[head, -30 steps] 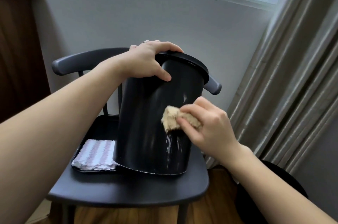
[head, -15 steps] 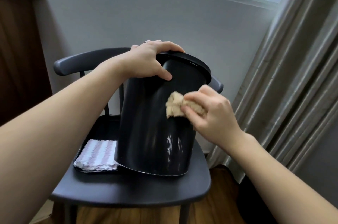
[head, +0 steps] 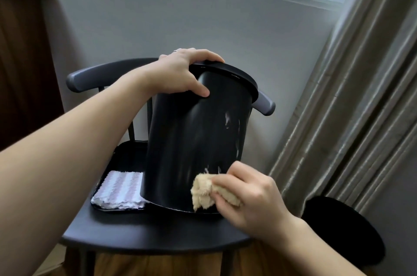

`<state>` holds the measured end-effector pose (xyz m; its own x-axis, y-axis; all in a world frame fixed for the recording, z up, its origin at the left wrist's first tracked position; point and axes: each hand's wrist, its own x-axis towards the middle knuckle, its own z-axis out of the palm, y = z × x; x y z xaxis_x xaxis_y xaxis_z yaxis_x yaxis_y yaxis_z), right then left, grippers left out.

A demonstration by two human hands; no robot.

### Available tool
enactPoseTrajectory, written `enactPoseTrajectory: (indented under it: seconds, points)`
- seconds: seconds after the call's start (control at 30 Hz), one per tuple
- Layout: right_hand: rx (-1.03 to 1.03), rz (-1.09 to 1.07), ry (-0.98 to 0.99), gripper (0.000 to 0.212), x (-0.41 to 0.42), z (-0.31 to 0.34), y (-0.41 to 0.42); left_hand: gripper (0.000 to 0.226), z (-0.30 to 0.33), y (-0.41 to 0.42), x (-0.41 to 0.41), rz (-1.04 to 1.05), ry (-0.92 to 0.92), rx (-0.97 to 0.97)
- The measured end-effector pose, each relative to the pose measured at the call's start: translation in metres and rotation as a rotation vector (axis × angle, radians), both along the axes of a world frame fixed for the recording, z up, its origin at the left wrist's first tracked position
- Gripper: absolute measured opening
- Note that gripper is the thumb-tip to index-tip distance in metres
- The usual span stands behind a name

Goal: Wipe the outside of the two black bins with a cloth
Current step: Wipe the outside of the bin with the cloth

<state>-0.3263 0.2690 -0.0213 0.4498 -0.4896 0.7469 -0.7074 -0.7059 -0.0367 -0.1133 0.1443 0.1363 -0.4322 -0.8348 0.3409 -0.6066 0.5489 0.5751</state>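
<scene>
A black bin (head: 194,140) stands tilted on a dark chair seat (head: 144,233), its rim leaning away to the right. My left hand (head: 180,72) grips its rim from above, thumb on the outer wall. A bunched tan cloth (head: 204,191) is pressed against the bin's lower right wall, near its base, held in my right hand (head: 250,194). Pale streaks mark the wall above the cloth. A second black bin (head: 345,228) stands on the floor at the lower right, partly hidden by my right forearm.
A folded white and pink striped cloth (head: 119,190) lies in a black tray (head: 126,154) on the seat, left of the bin. The chair's curved backrest (head: 94,75) runs behind. Grey curtains (head: 352,95) hang at the right, a wall and window behind, wooden floor below.
My right hand rose with the cloth along the bin's side, then dropped to the wall near the base. My left hand kept its grip on the rim.
</scene>
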Motion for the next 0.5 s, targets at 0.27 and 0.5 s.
enactPoseTrajectory:
  seconds: [0.27,0.5]
  points:
    - [-0.080,-0.189,-0.180,0.016,0.005,0.028,-0.021,0.071,-0.001,-0.003,-0.002,0.001,0.000,-0.019]
    - [-0.057,-0.020,-0.007,0.012,-0.001,-0.008,0.002,0.072,-0.001,-0.007,-0.001,-0.014,0.012,0.004]
